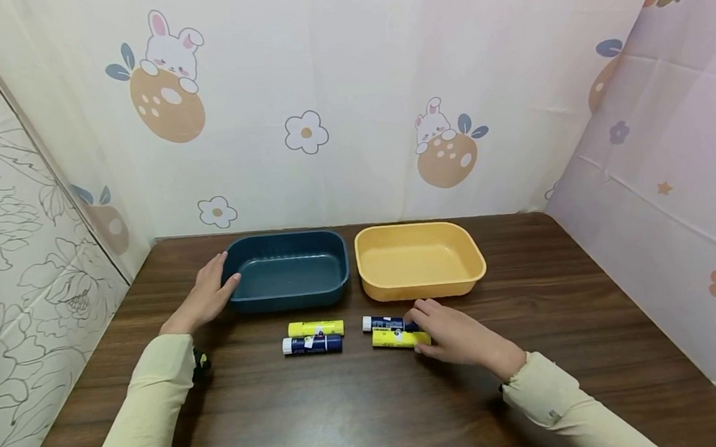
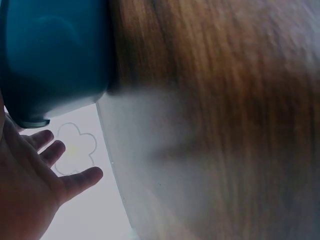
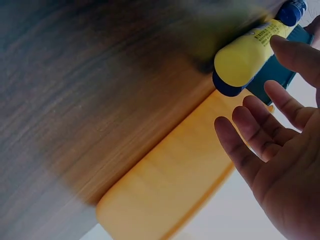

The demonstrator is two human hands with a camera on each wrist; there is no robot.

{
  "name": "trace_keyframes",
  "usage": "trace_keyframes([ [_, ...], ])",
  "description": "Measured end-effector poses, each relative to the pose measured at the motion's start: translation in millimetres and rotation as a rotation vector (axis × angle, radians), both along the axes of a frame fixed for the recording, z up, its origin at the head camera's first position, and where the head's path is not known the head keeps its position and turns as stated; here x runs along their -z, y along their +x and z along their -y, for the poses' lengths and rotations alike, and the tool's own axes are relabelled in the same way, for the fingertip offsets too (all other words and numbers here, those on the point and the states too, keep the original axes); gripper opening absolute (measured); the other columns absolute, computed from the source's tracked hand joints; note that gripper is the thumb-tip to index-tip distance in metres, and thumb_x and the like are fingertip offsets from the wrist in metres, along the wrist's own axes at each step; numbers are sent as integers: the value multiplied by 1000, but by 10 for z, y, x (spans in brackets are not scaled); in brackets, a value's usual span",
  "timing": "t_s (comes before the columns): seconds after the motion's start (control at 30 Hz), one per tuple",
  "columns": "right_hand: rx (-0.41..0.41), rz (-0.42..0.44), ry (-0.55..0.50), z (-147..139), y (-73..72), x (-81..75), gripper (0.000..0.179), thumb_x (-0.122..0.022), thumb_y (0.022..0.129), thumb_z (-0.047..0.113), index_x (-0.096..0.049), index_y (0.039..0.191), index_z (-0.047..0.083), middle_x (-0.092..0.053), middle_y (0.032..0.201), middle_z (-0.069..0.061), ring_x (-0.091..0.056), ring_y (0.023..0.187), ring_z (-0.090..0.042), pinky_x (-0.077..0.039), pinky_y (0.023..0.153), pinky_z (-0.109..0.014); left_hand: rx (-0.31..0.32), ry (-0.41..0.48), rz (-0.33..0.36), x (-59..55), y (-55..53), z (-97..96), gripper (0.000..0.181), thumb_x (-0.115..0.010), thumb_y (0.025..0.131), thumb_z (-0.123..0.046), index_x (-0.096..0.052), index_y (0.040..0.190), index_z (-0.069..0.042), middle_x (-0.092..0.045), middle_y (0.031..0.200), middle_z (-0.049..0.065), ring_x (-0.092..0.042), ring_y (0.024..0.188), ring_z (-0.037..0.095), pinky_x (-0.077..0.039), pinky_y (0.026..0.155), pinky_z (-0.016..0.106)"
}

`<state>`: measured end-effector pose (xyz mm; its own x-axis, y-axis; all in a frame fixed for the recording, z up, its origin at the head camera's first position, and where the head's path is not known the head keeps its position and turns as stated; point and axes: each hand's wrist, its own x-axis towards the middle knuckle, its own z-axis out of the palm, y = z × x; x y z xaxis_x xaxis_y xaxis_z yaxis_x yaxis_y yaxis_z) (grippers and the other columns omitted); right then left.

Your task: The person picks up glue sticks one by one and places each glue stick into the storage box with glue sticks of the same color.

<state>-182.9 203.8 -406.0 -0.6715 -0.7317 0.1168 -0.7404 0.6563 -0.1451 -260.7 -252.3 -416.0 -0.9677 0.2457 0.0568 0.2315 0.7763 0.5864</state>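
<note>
My left hand (image 1: 208,291) is at the left end of the dark blue tray (image 1: 288,302), thumb near the rim. In the left wrist view its fingers (image 2: 75,185) are spread beside the tray's outer wall. My right hand (image 1: 458,335) reaches over the right pair of glue sticks, a navy one (image 1: 383,323) with a white cap and a yellow one (image 1: 395,338). From the right wrist, its fingers look loosely extended near the yellow stick (image 3: 240,62), not closed round it. Another yellow stick (image 1: 316,328) and a navy glue stick (image 1: 317,344) lie side by side to the left.
A yellow tray (image 1: 423,291) stands right of the blue one, close to the back edge of the dark wooden table (image 1: 322,416). Patterned cloth (image 1: 358,62) hangs behind the table and along its right side.
</note>
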Motion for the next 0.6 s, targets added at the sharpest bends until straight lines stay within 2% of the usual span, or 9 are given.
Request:
trace_keyframes([
  [0.23, 25, 33, 23, 9, 12, 34, 33, -76, 82, 20, -58, 108, 10, -51, 98, 2, -44, 84, -10, -46, 74, -29, 8, 40, 3, 33, -11, 41, 67, -34, 105, -33, -5, 148, 9, -7, 151, 34, -4, 137, 51, -9, 107, 63],
  [0.6, 15, -25, 41, 36, 32, 91, 29, -77, 80, 18, -59, 102, 11, -51, 93, 2, -44, 82, -10, -46, 71, -29, 0, 68, 25, 72, -20, 63, 67, -32, 105, -35, -5, 149, 9, -9, 150, 36, -6, 136, 53, -11, 105, 65],
])
